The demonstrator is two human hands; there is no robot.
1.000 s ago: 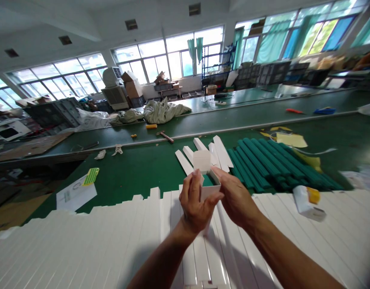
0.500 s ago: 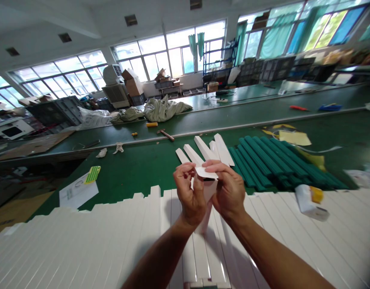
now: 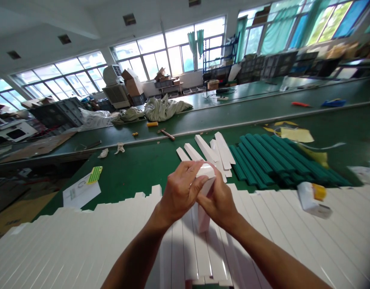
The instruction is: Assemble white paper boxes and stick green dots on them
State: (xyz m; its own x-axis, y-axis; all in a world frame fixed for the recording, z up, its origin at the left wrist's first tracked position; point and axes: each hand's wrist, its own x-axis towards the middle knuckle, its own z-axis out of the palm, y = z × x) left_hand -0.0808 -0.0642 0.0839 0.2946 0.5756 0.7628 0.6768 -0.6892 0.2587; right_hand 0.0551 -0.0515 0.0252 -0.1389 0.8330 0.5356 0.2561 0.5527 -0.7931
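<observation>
A long narrow white carton (image 3: 203,220) stands on end between my hands, its top end flap (image 3: 206,170) folded down over the opening. My left hand (image 3: 179,188) grips the carton's top from the left, the thumb lying across the upper edge. From the right, my right hand (image 3: 218,196) wraps round the carton just below the top, its thumb on the near face. Its far fingers are hidden behind the carton. Under and around it lie rows of similar white cartons (image 3: 112,241), side by side.
Beyond my hands lie loose white cartons (image 3: 206,147) and a pile of dark green ribbed rods (image 3: 263,160). A white-and-yellow tape roll or dispenser (image 3: 306,198) sits on the cartons at right. Farther off are a hammer (image 3: 166,134) and a paper sheet (image 3: 81,192).
The end flap, raised over a dark gap before, now lies down over the carton's top. My left hand has moved over the top; the right has shifted lower round the side.
</observation>
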